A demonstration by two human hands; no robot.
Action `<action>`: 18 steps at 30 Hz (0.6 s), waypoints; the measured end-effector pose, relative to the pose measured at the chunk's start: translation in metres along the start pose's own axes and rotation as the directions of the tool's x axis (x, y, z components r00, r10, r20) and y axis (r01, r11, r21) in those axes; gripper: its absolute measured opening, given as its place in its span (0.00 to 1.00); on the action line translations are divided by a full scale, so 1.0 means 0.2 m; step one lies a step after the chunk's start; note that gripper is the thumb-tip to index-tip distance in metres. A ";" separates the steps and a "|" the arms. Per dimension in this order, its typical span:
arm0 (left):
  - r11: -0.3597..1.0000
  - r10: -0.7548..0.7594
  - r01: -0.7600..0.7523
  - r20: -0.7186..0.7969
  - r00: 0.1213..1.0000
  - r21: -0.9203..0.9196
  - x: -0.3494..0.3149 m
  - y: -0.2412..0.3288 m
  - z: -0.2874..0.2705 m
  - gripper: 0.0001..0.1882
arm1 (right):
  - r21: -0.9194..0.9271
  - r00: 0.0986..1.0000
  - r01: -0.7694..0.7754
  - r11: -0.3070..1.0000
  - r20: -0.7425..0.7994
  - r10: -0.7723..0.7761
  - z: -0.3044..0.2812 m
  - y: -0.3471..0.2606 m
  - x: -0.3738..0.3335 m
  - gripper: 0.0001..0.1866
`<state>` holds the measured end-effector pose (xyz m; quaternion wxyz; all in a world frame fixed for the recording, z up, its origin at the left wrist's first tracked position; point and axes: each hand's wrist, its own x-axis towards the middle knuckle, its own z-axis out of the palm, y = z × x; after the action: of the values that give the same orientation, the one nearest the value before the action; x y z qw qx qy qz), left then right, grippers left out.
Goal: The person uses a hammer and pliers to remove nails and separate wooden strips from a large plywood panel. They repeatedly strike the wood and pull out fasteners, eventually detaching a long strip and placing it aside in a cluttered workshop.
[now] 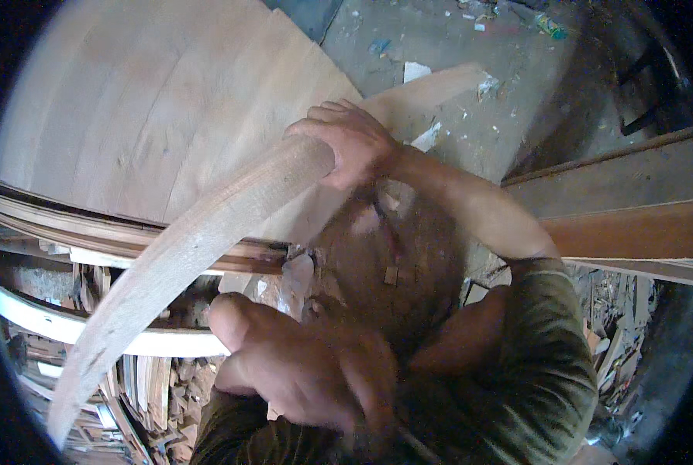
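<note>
A long, pale, curved wooden board (222, 209) runs from the lower left up to the right. My right hand (346, 139) is closed around it, with fingers over the far edge and the thumb side toward me. Its forearm comes in from the right, out of an olive sleeve. Close to me, below the board, my left hand and bent arm (292, 356) form one large blurred shape. The fingers there cannot be made out, nor whether they touch anything. Under the board's upper part lies a wide wooden panel (145, 101).
Beneath the wide panel are stacked board edges (129, 232) and a white curved strip (44, 318). Wood offcuts (168, 387) pile up at lower left, with more scraps (610, 318) at right. A brown board (633, 229) stands at right. Litter dots the grey floor (439, 39).
</note>
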<state>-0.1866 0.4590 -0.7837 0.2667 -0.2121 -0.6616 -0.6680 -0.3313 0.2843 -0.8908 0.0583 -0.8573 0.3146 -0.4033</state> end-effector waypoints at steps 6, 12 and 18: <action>0.999 0.007 -0.001 -0.157 0.988 0.040 0.03 -0.05 -0.04 0.08 | -0.034 0.992 0.101 0.994 0.074 -0.098 0.32 0.11 -0.12 0.41; 0.984 0.150 -0.164 -0.168 0.974 -0.074 -0.09 0.02 0.06 0.09 | -0.120 0.981 0.194 0.974 -0.002 -0.195 0.44 0.12 -0.22 0.35; 0.951 0.214 -0.246 -0.171 0.962 -0.190 -0.13 -0.11 0.09 0.10 | -0.077 0.963 0.046 0.996 0.270 -0.023 0.53 0.07 -0.22 0.46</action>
<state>-0.1815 0.4780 -0.8157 0.3675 -0.2645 -0.5365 -0.7121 -0.2829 0.2830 -0.9950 0.0580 -0.9111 0.3051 -0.2710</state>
